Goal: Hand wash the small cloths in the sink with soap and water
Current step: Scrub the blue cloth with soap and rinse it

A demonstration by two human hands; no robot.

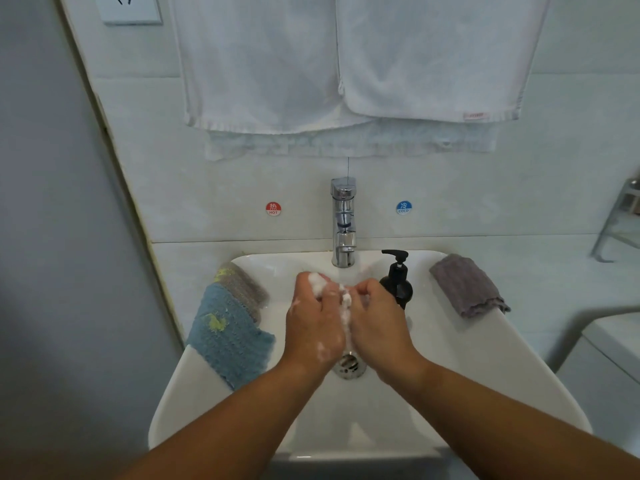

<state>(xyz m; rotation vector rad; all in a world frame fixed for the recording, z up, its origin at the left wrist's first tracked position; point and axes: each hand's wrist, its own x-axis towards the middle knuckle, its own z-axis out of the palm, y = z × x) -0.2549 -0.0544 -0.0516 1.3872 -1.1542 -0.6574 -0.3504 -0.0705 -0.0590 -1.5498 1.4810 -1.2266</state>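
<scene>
Over the white sink (460, 368), my left hand (313, 323) and my right hand (379, 323) are pressed together around a small white soapy cloth (345, 303). Both hands grip it with curled fingers, and foam clings to the left hand. Most of the cloth is hidden between the palms. The chrome tap (343, 223) stands just behind the hands, and a black soap pump bottle (397, 280) stands on the rim right of it. A blue cloth (227, 337) and a grey cloth (242, 285) lie on the sink's left rim. On the right rim lies a grey-purple cloth (467, 285).
The drain (349, 367) shows below the hands. Two white towels (346, 60) hang on the wall above the tap. Hot (273, 208) and cold (403, 207) stickers flank the tap. A metal rack (620, 220) stands at far right and a wall socket (128, 8) at top left.
</scene>
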